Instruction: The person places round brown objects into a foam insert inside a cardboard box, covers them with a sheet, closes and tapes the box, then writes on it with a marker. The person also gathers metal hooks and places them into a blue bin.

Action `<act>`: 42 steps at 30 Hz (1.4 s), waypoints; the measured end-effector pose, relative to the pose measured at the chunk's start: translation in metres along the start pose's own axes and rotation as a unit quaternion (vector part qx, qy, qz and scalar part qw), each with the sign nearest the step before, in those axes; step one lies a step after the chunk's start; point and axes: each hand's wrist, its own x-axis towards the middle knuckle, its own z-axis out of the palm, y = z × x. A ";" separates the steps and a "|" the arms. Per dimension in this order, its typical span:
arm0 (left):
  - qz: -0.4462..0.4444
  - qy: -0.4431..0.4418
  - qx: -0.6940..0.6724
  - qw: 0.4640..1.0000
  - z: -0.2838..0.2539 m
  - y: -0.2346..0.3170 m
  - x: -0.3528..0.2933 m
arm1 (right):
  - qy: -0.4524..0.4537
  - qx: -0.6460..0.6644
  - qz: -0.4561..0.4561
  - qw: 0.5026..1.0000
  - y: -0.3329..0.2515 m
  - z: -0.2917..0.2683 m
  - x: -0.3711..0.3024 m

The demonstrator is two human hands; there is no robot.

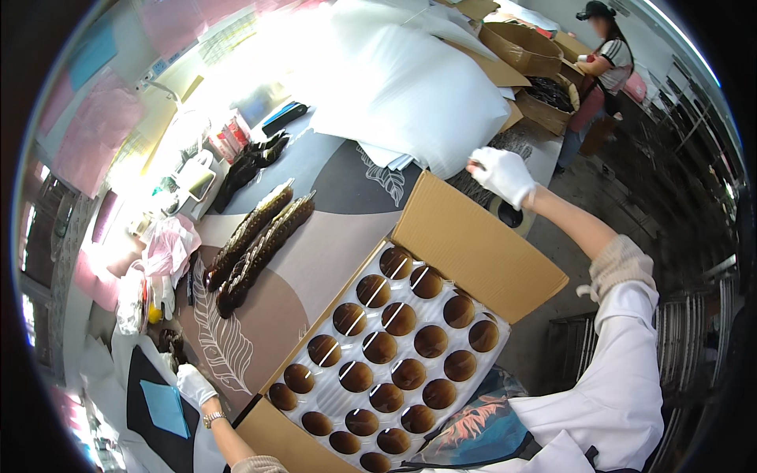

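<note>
An open cardboard box [260,426] lies in front of me. In it, several round brown lenses [380,347], shaded dark to light, sit in rows on a whitish plastic tray [335,386]. My right hand [501,175], in a white glove, is raised beyond the box's lifted flap [473,244]. Its fingers are curled; whatever they may hold does not show. Far left, my left hand [195,385], also gloved, is closed at the table's edge. It is beside a small dark glossy bundle [171,344]; its fingertips are partly hidden.
Two rows of stacked dark brown glossy pieces [264,252] lie on the patterned table [331,236]. A large white foam-wrap bundle [418,94] fills the back. A blue cloth [165,407] lies at lower left. A person [607,63] stands far right by open cartons [524,51].
</note>
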 end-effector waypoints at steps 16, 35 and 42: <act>0.153 0.126 -0.404 0.893 -0.290 0.141 -0.156 | 0.048 0.544 0.242 0.802 0.121 0.089 0.088; -0.115 0.007 -0.677 0.727 -0.365 0.186 -0.175 | -0.010 0.306 -0.396 0.866 -0.230 -0.109 -0.106; -0.087 -0.140 -0.441 0.882 -0.283 0.156 -0.200 | -0.050 0.443 -0.175 0.878 -0.229 -0.074 -0.143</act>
